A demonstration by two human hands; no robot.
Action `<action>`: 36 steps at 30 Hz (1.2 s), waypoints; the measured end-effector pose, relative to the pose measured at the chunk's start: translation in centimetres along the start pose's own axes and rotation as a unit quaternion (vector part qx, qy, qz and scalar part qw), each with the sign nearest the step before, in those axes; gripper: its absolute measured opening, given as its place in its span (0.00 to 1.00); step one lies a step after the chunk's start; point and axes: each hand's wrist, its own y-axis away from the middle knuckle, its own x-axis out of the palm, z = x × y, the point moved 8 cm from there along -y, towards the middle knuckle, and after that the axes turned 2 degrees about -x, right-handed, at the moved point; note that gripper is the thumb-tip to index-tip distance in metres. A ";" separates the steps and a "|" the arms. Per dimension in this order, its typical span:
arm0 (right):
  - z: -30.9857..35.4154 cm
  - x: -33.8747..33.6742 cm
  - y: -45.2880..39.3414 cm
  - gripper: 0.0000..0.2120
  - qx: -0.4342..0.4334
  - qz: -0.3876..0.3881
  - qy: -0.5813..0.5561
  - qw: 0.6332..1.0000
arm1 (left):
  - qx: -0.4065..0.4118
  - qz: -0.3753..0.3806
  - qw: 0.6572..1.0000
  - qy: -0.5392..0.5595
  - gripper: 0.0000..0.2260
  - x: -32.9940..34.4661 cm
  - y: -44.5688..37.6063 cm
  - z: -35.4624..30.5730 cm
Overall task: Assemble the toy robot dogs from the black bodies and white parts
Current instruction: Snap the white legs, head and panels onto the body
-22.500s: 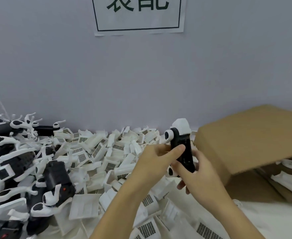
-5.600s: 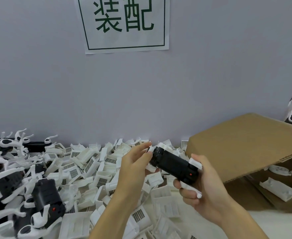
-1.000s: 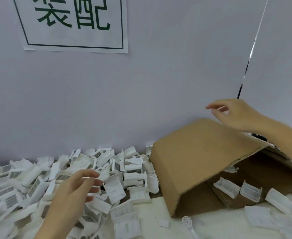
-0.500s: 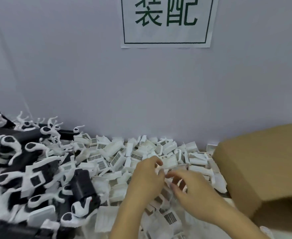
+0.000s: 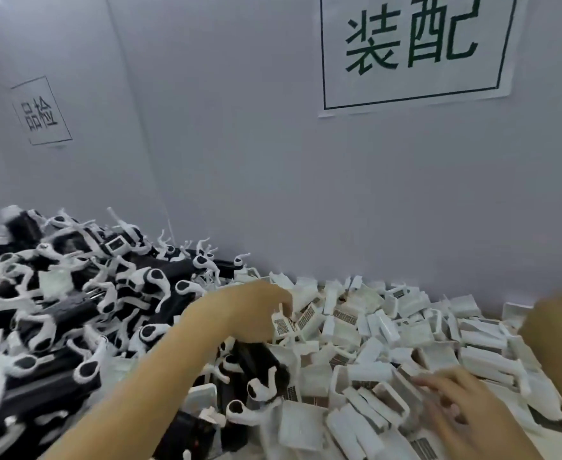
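Since 0.5 s ago: left hand [image 5: 256, 310] moved left, pinching 1 white grille part [image 5: 282, 324]; right hand [image 5: 452, 406], fingers spread, empty, lower right. Risk: loose pinch drops part into white parts pile [image 5: 389, 330].

1. The left hand [image 5: 253, 313] and its forearm are bare, with no sleeve, glove, ring or watch showing.
2. The right hand [image 5: 462, 416], lower right of the frame, is bare and blurred.

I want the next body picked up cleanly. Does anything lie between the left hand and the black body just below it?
Nothing visible does: the left hand, pinching a white part, hovers directly over the black body.
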 end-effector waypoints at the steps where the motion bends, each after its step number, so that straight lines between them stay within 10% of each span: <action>1: 0.0 0.1 0.1 0.22 -0.005 -0.005 0.007 1.000 | 0.001 0.005 1.000 -0.026 0.23 0.1 -0.2 0.6; 9: -0.8 0.1 0.3 0.12 0.049 0.028 -0.073 0.996 | 0.010 -0.089 0.989 -0.120 0.06 1.3 -1.4 1.4; 22: -1.1 -1.9 0.4 0.14 0.183 0.056 -0.300 0.935 | 0.109 -0.271 0.948 -0.126 0.12 -8.0 1.1 -8.7; 25: 0.3 0.2 1.1 0.36 0.228 0.134 -0.421 0.868 | 0.106 -0.307 0.945 -0.046 0.12 -8.7 1.6 -12.3; 30: -0.8 -0.5 1.3 0.39 0.226 0.086 -0.554 0.797 | 0.116 -0.345 0.918 0.156 0.13 -8.5 3.6 -18.0; 36: -4.6 -4.4 1.6 0.34 0.229 0.010 -0.516 0.826 | 0.074 -0.323 0.853 0.402 0.11 -4.8 3.1 -19.3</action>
